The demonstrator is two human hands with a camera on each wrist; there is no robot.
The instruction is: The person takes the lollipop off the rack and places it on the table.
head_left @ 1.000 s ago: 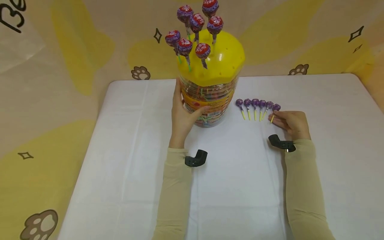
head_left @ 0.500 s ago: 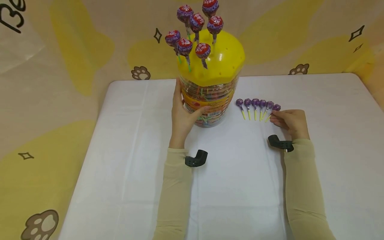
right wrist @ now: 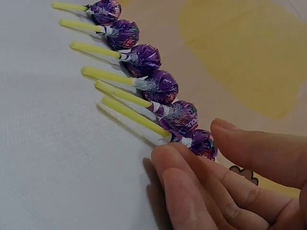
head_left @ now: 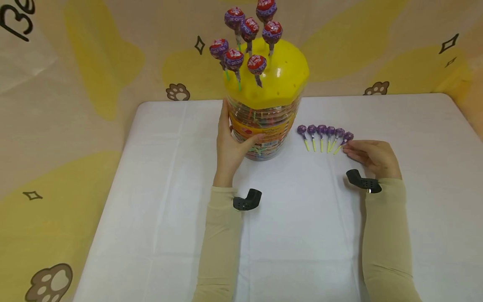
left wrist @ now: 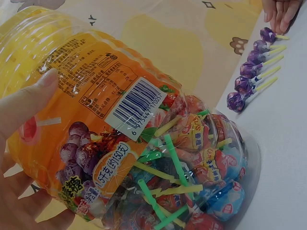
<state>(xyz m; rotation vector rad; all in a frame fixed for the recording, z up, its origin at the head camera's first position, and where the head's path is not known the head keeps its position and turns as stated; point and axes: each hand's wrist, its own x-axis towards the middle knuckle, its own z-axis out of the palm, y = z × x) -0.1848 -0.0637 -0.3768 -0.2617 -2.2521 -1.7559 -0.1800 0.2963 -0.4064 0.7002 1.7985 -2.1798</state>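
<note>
My left hand (head_left: pixel 231 147) grips the side of a clear plastic candy jar (head_left: pixel 260 126), thumb across its orange label and the other fingers round the far side. Wrapped lollipops fill the jar, their sticks showing in the left wrist view. On the table, several purple-wrapped lollipops (head_left: pixel 321 131) with yellow sticks lie in a row right of the jar. My right hand (head_left: pixel 373 156) is at the row's right end, beside the last lollipop (right wrist: pixel 204 143). In the right wrist view its thumb stands apart from the fingers, and the fingertips are right at that lollipop's wrapper.
Several red-and-purple lollipops (head_left: pixel 256 65) stand upright on the jar's yellow lid (head_left: pixel 286 71), rising above it. The white-covered table (head_left: pixel 294 235) ends at the back against a patterned yellow-and-beige backdrop (head_left: pixel 339 54).
The last lollipop has tilted down into line with the row, and my right hand has loosened from it and drawn slightly right. My left hand keeps its hold on the jar.
</note>
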